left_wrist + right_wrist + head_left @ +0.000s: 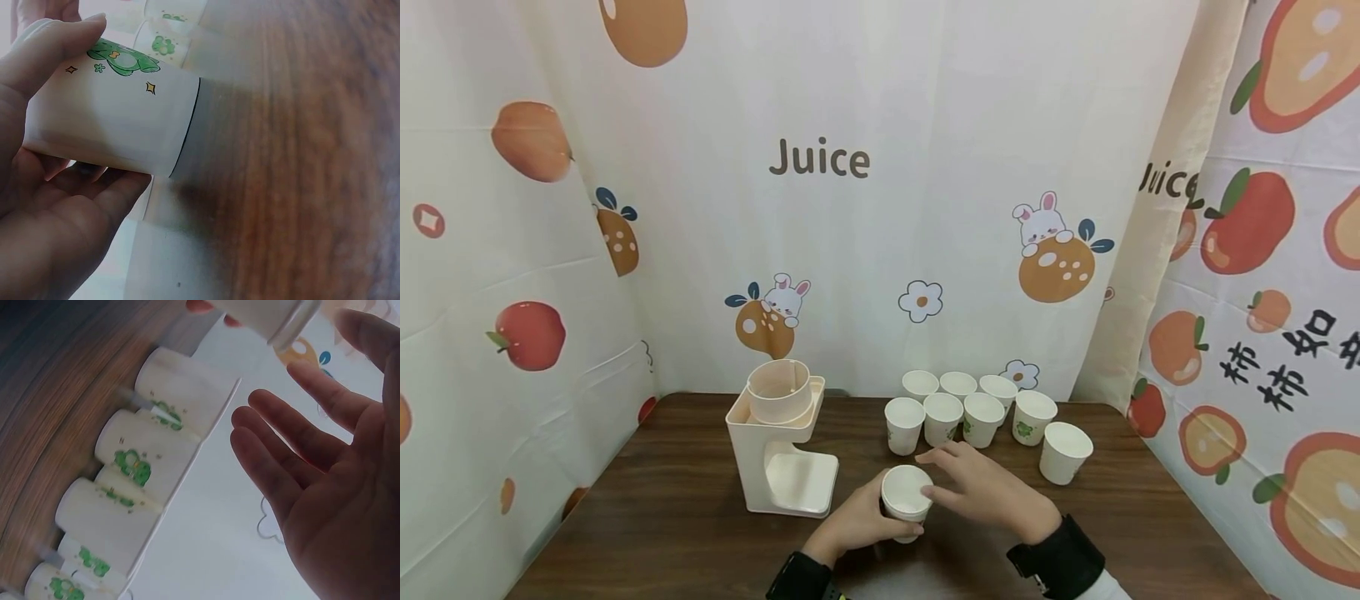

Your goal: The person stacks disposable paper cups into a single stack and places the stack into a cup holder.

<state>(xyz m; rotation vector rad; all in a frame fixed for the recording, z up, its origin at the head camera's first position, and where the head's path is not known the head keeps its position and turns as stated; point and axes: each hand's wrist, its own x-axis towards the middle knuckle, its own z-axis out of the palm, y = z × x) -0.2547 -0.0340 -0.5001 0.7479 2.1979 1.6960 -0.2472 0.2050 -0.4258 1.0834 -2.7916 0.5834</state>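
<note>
The left hand (853,523) reaches in low from the near edge, fingers and thumb curled in a closed grip, palm turned inward; the right hand (981,487) lies just beside it, fingers straight and spread, palm down, dark cuffs at both wrists.

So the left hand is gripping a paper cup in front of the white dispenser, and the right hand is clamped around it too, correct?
Not quite. The left hand does grip the paper cup by the dispenser, but the right hand is open, fingers straight beside the rim, as the right wrist view shows.
</note>
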